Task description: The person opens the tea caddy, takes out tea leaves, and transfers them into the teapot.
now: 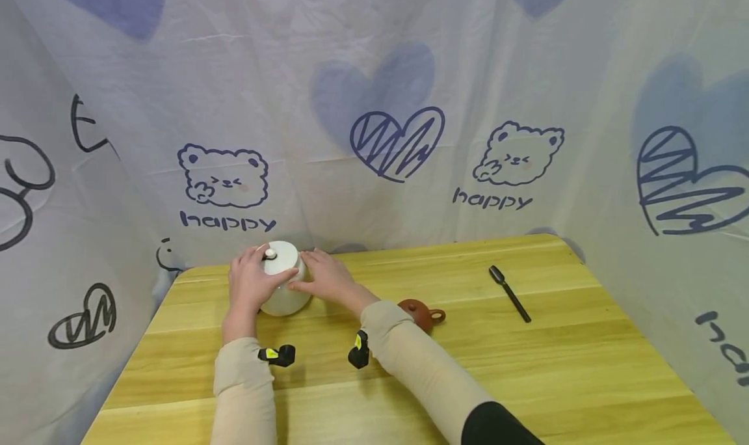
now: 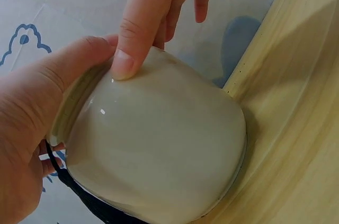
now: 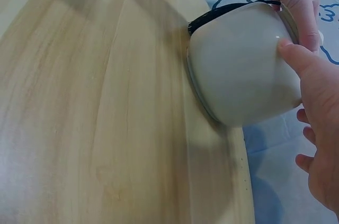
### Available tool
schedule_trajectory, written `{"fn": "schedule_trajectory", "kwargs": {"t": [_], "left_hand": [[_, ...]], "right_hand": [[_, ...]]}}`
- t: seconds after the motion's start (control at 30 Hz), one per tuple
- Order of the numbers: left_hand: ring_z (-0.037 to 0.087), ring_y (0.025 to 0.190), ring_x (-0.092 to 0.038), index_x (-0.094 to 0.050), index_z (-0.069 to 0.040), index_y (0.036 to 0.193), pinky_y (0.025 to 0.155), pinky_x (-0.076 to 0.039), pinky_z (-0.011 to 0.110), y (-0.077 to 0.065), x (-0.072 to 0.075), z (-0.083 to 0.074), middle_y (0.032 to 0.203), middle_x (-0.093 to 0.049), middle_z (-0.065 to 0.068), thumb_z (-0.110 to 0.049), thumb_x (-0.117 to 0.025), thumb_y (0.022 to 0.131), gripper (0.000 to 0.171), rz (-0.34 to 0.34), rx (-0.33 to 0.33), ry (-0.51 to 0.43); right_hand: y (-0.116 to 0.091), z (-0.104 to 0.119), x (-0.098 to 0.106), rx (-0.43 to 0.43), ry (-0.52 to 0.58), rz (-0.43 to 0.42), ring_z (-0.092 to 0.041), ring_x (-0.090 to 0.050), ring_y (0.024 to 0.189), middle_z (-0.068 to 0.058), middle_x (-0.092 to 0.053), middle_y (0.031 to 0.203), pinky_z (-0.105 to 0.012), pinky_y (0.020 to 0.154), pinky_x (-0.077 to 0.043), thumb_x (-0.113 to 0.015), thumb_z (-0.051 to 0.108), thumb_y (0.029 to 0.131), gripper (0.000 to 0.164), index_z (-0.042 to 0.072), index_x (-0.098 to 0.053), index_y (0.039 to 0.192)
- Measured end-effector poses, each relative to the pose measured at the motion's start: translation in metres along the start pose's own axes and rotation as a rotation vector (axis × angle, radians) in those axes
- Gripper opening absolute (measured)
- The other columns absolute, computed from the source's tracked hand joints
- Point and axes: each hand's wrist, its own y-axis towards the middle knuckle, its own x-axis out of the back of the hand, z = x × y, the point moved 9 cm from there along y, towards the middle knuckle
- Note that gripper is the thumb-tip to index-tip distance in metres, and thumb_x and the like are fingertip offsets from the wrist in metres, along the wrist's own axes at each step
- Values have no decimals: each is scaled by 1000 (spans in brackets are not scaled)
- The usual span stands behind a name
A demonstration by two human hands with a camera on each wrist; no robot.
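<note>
A glossy white jar [image 1: 285, 304] stands near the table's back left edge, its flat white lid [image 1: 285, 256] on top with a small pale knob. My left hand [image 1: 250, 282] grips the lid's rim, thumb along the near side and fingers round the far left. My right hand [image 1: 330, 281] holds the jar's right side, its thumb pressed on the wall just under the lid, as the right wrist view shows. A black tassel [image 2: 98, 200] on a cord hangs down the jar's side in the left wrist view.
A small reddish-brown teapot [image 1: 415, 313] with a loop handle sits beyond my right sleeve, which partly hides it. Further right lies a black spoon [image 1: 510, 294]. A printed white curtain [image 1: 316, 191] hangs right behind the wooden table [image 1: 526, 380].
</note>
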Motion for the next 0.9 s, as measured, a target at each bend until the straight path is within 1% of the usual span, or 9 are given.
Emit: {"fn": "schedule_trajectory", "kwargs": {"t": [0.2, 0.33, 0.53, 0.73, 0.9], "left_hand": [[49, 131, -34, -44, -3, 144, 107, -28, 65, -2, -2, -4, 148, -41, 25, -56, -74, 77, 91, 16, -6, 68], [47, 136, -29, -42, -3, 145, 111, -23, 66, -7, -2, -5, 152, -36, 23, -57, -71, 80, 90, 7, 3, 79], [47, 141, -21, -41, -1, 145, 116, -13, 65, -19, 1, -3, 154, -33, 23, -50, -69, 85, 82, -32, 11, 57], [47, 144, -18, -41, -3, 146, 118, -9, 64, -32, 8, 2, 153, -34, 25, -47, -66, 88, 78, -50, 59, 17], [47, 145, -16, -38, -4, 148, 118, -7, 64, -41, 11, 3, 155, -31, 25, -47, -63, 90, 76, -42, 90, -29]], "right_hand": [[0, -2, -2, 5, -13, -12, -28, -31, 148, -5, -37, 157, -46, 118, -33, -50, 65, 91, 84, 11, -31, 153], [-2, -2, -3, 6, -30, -22, -27, -30, 148, -4, -37, 158, -46, 117, -34, -48, 65, 92, 83, 12, -31, 154], [-4, -4, -2, 12, -68, -29, -27, -30, 148, -6, -36, 157, -46, 116, -35, -46, 64, 93, 80, 14, -31, 154], [-7, -8, -3, 16, -104, -22, -26, -27, 149, -6, -33, 159, -47, 116, -35, -43, 67, 93, 79, 18, -33, 153], [-13, -11, 2, 29, -108, -36, -26, -26, 149, -6, -33, 159, -48, 116, -34, -46, 65, 93, 74, 21, -34, 152]]}}
